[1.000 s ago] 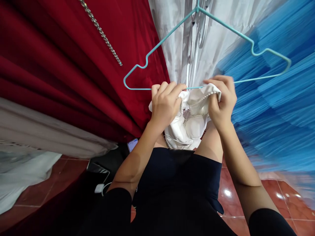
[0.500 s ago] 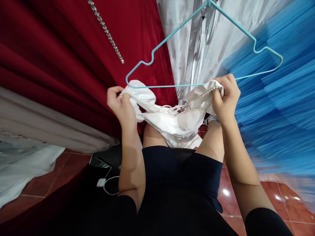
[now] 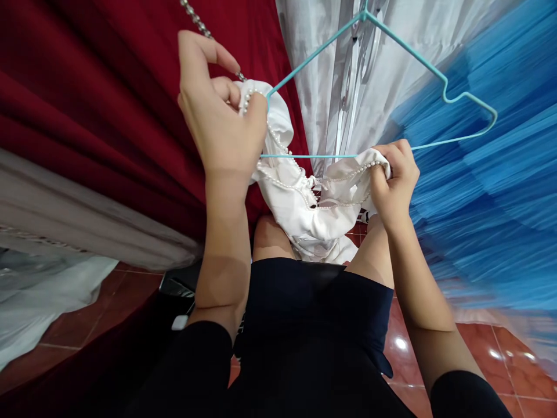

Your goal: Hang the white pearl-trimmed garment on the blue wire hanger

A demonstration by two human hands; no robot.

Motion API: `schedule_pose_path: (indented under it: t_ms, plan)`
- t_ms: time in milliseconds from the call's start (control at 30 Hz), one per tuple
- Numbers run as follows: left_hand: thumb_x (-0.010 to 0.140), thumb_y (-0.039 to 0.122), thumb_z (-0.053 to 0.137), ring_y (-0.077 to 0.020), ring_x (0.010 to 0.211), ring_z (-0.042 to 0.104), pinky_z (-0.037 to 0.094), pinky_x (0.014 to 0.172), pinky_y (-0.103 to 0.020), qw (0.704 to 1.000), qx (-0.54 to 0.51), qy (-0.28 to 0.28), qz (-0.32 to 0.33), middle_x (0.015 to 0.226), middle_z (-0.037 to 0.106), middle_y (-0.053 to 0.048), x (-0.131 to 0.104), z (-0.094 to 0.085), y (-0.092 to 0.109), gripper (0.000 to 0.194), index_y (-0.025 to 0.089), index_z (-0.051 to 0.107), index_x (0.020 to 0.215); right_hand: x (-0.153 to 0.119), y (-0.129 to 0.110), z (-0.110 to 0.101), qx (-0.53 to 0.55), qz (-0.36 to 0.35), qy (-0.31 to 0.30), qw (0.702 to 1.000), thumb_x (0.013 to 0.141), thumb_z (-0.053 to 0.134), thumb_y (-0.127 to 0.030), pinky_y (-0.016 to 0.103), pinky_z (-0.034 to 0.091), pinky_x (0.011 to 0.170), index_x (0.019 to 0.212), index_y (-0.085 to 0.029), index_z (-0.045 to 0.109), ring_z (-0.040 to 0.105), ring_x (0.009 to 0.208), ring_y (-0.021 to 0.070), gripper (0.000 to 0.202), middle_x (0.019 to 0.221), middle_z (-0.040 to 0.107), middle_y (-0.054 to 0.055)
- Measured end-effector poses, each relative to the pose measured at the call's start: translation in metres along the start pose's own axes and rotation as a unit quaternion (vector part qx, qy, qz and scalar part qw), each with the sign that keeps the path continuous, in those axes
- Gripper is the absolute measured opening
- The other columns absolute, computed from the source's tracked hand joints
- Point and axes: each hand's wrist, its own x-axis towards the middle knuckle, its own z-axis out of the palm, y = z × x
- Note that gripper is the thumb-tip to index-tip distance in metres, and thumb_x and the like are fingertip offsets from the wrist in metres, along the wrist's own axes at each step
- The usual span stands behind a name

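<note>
A white garment (image 3: 300,203) trimmed with pearl-like beads hangs between my two hands, its lower part drooping between my knees. My left hand (image 3: 221,110) pinches one beaded shoulder part of it at the left end of a light-blue hanger (image 3: 404,52). That hanger end is hidden behind the hand and the cloth. My right hand (image 3: 395,180) grips the other beaded edge, just below the hanger's bottom bar. The hanger's right end sticks out bare past this hand.
Dark red fabric (image 3: 130,104) hangs at the left, with a beaded strand (image 3: 195,20) on it. White cloth (image 3: 300,52) hangs behind the hanger, and blue ruffled tulle (image 3: 487,191) fills the right side. A white plug-like piece (image 3: 178,323) lies at lower left. Red tiles (image 3: 500,348) cover the floor.
My left hand has risen, bringing its side of the white garment up over the hanger's left end. My right hand has hardly moved, and the hanger has shifted slightly left.
</note>
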Motion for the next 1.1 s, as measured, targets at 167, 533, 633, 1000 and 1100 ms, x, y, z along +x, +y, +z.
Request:
schedule_pose_path:
  t_ms: [167, 533, 633, 1000, 1100]
  plan:
    - [0.089, 0.016, 0.06, -0.0084, 0.061, 0.034, 0.034, 0.055, -0.026, 0.992, -0.115, 0.041, 0.038, 0.074, 0.034, 0.002, -0.03, 0.009, 0.034, 0.013, 0.021, 0.049, 0.085, 0.001, 0.003, 0.001, -0.02, 0.008, -0.022, 1.0, 0.096, 0.043, -0.021, 0.039, 0.052, 0.082, 0.09, -0.02, 0.063, 0.056, 0.086, 0.0177, 0.021, 0.086, 0.054, 0.005]
    - [0.105, 0.022, 0.041, -0.0231, 0.089, 0.066, 0.044, 0.091, -0.04, 0.932, 0.063, -0.356, 0.002, 0.091, 0.072, -0.003, -0.066, 0.037, 0.048, 0.028, 0.026, 0.068, 0.111, -0.011, 0.0, -0.003, -0.056, -0.001, -0.006, 0.998, 0.093, 0.046, -0.018, 0.044, 0.053, 0.094, 0.11, -0.024, 0.061, 0.056, 0.112, 0.0228, 0.023, 0.114, 0.053, 0.009]
    - [0.104, 0.02, 0.043, -0.0212, 0.081, 0.065, 0.045, 0.085, -0.037, 0.929, 0.056, -0.365, 0.016, 0.086, 0.072, -0.001, -0.056, 0.028, 0.042, 0.031, 0.029, 0.07, 0.116, -0.014, 0.011, -0.019, -0.118, 0.023, 0.144, 0.982, 0.083, 0.054, -0.012, 0.039, 0.053, 0.086, 0.121, -0.022, 0.054, 0.053, 0.117, 0.0231, 0.04, 0.134, 0.04, 0.013]
    - [0.096, 0.019, 0.047, -0.0217, 0.073, 0.064, 0.045, 0.073, -0.035, 0.903, 0.07, -0.424, 0.002, 0.075, 0.068, -0.001, -0.044, 0.017, 0.045, 0.036, 0.033, 0.073, 0.117, 0.061, 0.069, -0.112, -0.079, 0.089, 0.222, 0.968, 0.066, 0.054, 0.007, 0.023, 0.022, 0.048, 0.082, -0.025, 0.034, 0.02, 0.062, 0.0037, 0.041, 0.092, 0.039, 0.0]
    - [0.095, 0.018, 0.047, -0.0225, 0.073, 0.064, 0.046, 0.073, -0.036, 0.904, 0.064, -0.423, 0.011, 0.073, 0.068, -0.002, -0.042, 0.018, 0.043, 0.037, 0.034, 0.073, 0.116, 0.073, 0.075, -0.125, -0.042, 0.131, 0.239, 0.961, 0.062, 0.047, 0.015, 0.028, 0.021, 0.054, 0.076, -0.025, 0.035, 0.019, 0.065, 0.0054, 0.044, 0.088, 0.033, 0.0]
